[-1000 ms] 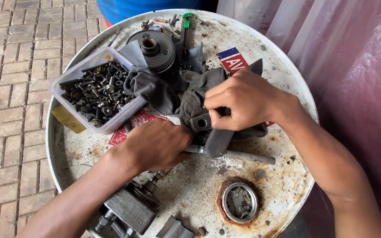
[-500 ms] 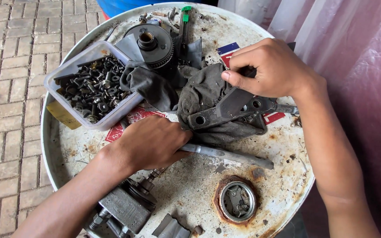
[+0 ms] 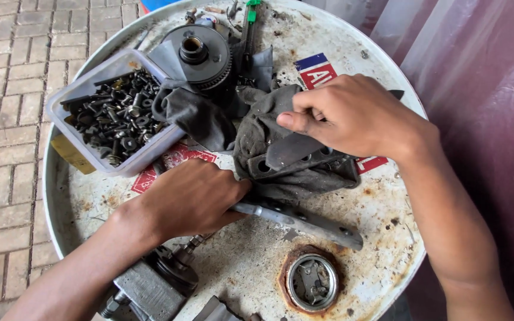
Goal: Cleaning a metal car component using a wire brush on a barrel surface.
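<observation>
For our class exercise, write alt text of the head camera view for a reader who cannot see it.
Two bare hands work on a round, rusty drum top: the right hand presses a dark grey rag onto a flat metal bracket, while the left hand holds down a long metal bar. A clear plastic tub of bolts and nuts and a black toothed gear sit behind.

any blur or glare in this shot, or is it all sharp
Head view: soft, even daylight, no hard shadows or glare; the right hand, grey rag and tub of bolts look sharp; only the frame corners bend slightly; the pink sheet at right looks hazy.
</observation>
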